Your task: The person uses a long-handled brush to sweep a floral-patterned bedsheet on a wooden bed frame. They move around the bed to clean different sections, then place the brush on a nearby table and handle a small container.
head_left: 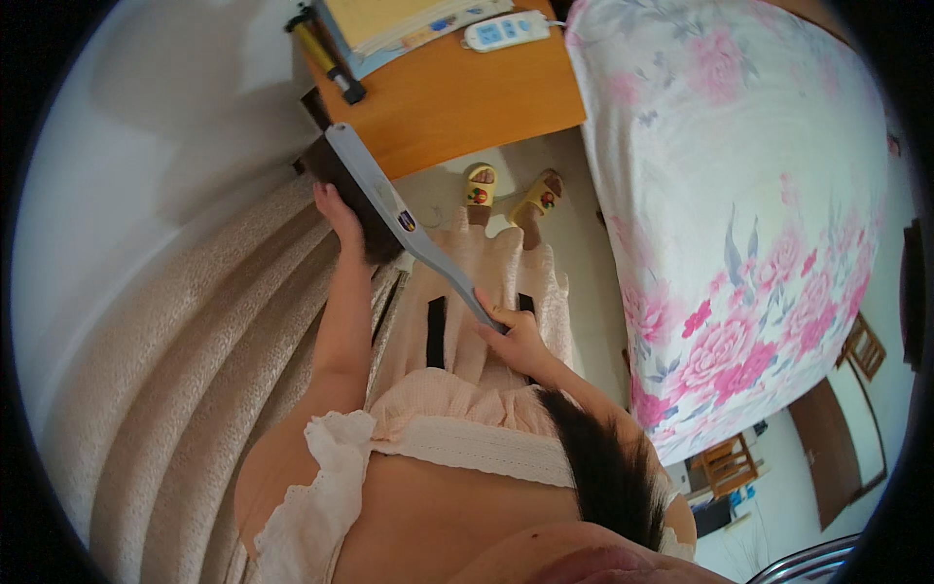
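Observation:
A long-handled bed brush (368,185) with a grey plastic back and dark bristles lies slantwise across the front of my body. Its head points up and to the left. My right hand (514,336) is closed round the lower end of the grey handle. Against the dark bristles (381,241), on their left side, my left hand (341,219) grips the brush head; part of its fingers is hidden by the bristles.
Ahead stands an orange-brown wooden cabinet (477,102) bearing books (418,31), a white remote-like controller (506,31) and a yellow-black rod (326,56). A flower-patterned bed (681,195) is on the right. Beige curtain (185,360) folds hang left. Yellow slippers (481,185) are on my feet.

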A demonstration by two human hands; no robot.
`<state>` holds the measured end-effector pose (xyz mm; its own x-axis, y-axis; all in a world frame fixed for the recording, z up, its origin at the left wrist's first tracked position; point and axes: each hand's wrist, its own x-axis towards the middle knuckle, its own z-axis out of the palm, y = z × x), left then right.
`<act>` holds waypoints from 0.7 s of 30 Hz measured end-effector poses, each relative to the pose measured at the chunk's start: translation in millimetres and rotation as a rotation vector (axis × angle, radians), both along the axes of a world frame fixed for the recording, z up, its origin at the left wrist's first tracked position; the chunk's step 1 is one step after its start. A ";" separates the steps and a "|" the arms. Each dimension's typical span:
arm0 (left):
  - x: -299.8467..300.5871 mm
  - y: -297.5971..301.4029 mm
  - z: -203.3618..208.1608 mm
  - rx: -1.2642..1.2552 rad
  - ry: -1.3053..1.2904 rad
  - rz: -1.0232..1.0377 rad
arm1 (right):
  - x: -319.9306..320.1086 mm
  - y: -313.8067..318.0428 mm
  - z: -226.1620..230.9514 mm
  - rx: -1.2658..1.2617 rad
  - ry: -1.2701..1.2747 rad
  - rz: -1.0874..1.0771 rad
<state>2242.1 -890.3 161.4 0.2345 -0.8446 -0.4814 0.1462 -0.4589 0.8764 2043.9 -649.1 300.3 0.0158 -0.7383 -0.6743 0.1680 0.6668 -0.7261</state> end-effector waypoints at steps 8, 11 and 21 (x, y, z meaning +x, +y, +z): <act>3.9 46.0 -13.8 0.035 -0.665 -0.762 | -37.3 45.5 36.7 0.104 -0.110 -0.288; -18.4 24.8 -6.0 -0.041 -0.760 -0.823 | -38.6 79.6 26.3 0.100 0.256 -0.522; -188.5 -43.1 19.7 -0.266 -0.309 -1.028 | -80.9 114.9 -133.3 0.240 0.839 -1.188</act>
